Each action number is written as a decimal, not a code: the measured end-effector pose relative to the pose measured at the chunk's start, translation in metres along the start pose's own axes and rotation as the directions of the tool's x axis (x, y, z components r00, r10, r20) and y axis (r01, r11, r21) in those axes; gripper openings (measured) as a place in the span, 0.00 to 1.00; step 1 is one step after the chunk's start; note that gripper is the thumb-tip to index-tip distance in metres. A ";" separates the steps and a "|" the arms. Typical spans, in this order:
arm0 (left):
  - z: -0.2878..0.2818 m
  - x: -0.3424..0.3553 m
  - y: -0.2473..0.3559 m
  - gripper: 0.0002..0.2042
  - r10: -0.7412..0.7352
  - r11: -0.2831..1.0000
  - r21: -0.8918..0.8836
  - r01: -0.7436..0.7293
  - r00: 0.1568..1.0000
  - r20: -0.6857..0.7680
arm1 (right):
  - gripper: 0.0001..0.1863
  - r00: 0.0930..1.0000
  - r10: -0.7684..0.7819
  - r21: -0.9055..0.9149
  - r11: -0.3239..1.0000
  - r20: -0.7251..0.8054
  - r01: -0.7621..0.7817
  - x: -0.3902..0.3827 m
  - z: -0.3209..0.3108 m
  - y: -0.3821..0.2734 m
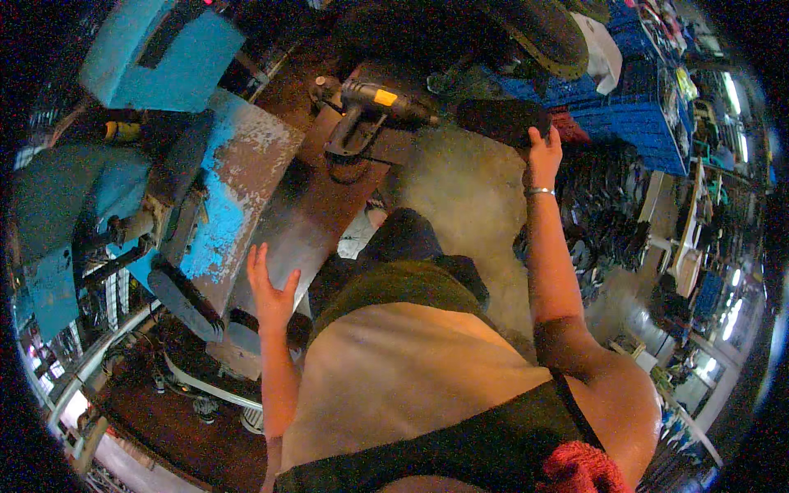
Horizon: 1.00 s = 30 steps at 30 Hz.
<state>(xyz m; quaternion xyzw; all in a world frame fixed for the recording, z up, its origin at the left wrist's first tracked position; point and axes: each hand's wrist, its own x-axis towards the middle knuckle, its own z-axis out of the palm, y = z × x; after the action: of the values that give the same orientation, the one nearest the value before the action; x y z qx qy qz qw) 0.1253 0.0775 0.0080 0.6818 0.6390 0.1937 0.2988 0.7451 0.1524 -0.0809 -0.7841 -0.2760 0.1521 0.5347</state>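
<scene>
My right hand grips the end of a flat, dark, oblong piece that extends leftward, past the tip of a black-and-yellow heat gun. The gun rests on a brown surface in the upper middle. My left hand hovers with fingers spread and nothing in them, by the edge of a worn metal table with flaking blue paint. Dark, sole-shaped pieces lie on the blue machinery to its left.
A blue machine stands at upper left, with more machinery below it. Stacked blue crates stand at upper right above piles of dark items. Shelving lines the right side. A concrete floor shows beyond my legs.
</scene>
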 end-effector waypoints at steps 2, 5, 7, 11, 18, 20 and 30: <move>0.001 0.005 0.002 0.40 0.027 0.999 0.021 -0.028 0.999 0.035 | 0.31 1.000 -0.017 -0.263 0.965 -0.004 0.015 0.016 -0.001 0.050; 0.005 0.011 0.011 0.39 0.051 0.997 0.047 -0.055 0.995 0.085 | 0.28 0.993 0.120 -0.087 0.989 -0.023 -0.122 0.002 0.040 0.091; 0.009 0.013 0.016 0.38 0.051 0.998 0.028 -0.054 0.994 0.100 | 0.28 0.936 0.334 0.085 0.935 0.111 -0.343 -0.014 0.062 0.096; 0.014 0.008 0.017 0.37 0.043 0.998 0.035 -0.048 0.993 0.109 | 0.28 0.927 0.369 0.062 0.926 0.065 -0.372 -0.016 0.055 0.084; 0.018 -0.008 0.009 0.36 -0.032 0.998 0.061 0.025 0.994 0.107 | 0.24 0.990 0.142 -0.107 0.984 -0.020 -0.144 0.010 0.006 0.089; 0.019 -0.008 0.009 0.35 -0.033 0.998 0.048 0.029 0.995 0.098 | 0.23 0.978 0.208 -0.049 0.977 0.020 -0.206 0.007 0.011 0.087; 0.002 0.010 -0.003 0.35 -0.020 0.999 0.050 0.019 1.000 0.017 | 0.25 0.995 0.100 -0.237 0.967 0.015 -0.094 -0.008 0.066 0.083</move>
<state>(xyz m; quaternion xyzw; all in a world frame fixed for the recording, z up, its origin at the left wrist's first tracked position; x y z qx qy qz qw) 0.1258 0.0870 0.0034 0.6845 0.6477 0.1689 0.2890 0.7262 0.1741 -0.1834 -0.8526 -0.2606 0.1547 0.4257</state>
